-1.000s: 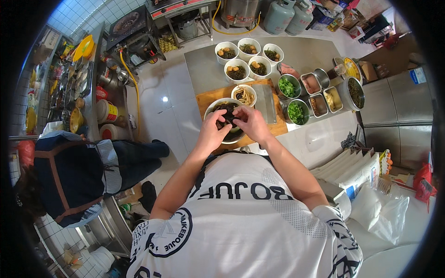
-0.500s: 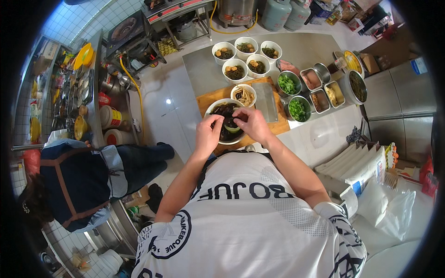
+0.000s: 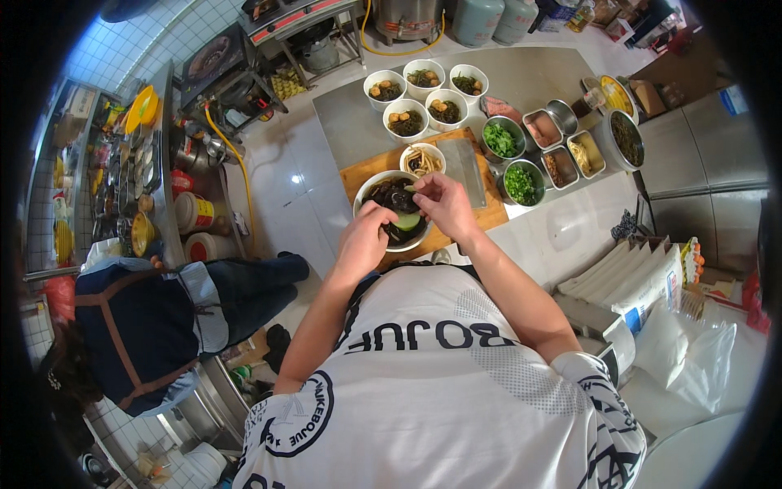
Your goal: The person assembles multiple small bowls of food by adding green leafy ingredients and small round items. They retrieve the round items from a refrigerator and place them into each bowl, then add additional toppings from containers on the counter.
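A wide pale bowl [image 3: 358,198] of dark, wet pieces that look like black fungus stands on the wooden cutting board [image 3: 350,175], close to my body. Over its right side, my right hand [image 3: 446,210] pinches a dark, glossy fungus piece [image 3: 397,198] between thumb and fingers. My left hand [image 3: 364,237] is at the bowl's left rim, fingers closed and bent inward; what they hold is hidden. A light green object [image 3: 406,221] shows among the dark pieces between my hands. Just beyond the bowl is a white tub [image 3: 441,153] of pale strips.
Several white tubs [image 3: 405,121] of dark greens stand farther back on the steel table [image 3: 342,114]. Right of the board are steel pots of chopped greens [image 3: 521,184] and small trays [image 3: 560,167]. At left, a person in a dark apron [image 3: 138,326] bends near the shelves.
My left hand has shifted slightly right and down. A larger dark fungus piece now shows at my right fingertips, and more of the green object is visible. The view has shifted slightly.
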A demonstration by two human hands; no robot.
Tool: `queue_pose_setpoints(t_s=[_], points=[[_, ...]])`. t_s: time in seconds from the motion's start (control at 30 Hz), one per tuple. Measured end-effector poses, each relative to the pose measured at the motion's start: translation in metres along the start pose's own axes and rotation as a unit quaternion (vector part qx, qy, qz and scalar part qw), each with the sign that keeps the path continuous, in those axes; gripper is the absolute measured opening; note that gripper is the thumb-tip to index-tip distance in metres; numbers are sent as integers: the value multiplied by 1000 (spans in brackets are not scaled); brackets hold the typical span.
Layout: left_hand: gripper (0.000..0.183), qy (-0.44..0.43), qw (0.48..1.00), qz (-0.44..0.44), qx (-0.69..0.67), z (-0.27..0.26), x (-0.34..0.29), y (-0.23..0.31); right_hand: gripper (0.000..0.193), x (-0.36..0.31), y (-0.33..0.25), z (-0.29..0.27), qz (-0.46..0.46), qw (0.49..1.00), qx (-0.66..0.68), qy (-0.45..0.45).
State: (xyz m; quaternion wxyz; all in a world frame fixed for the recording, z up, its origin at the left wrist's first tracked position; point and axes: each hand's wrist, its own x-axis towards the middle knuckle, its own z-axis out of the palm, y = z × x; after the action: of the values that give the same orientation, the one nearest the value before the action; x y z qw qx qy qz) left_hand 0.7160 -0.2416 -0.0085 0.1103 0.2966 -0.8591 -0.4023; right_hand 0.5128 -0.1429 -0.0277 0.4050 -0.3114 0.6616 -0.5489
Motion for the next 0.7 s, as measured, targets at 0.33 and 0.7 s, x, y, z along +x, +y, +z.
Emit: queue_pose_setpoints(t_s=[0.33, 0.7], points=[[22, 38, 986, 78, -145, 2, 9, 3, 7, 8, 4, 3, 149, 976, 76, -137], [21, 96, 927, -141, -334, 22, 3, -22, 7, -5, 5, 11, -18, 995, 71, -66]])
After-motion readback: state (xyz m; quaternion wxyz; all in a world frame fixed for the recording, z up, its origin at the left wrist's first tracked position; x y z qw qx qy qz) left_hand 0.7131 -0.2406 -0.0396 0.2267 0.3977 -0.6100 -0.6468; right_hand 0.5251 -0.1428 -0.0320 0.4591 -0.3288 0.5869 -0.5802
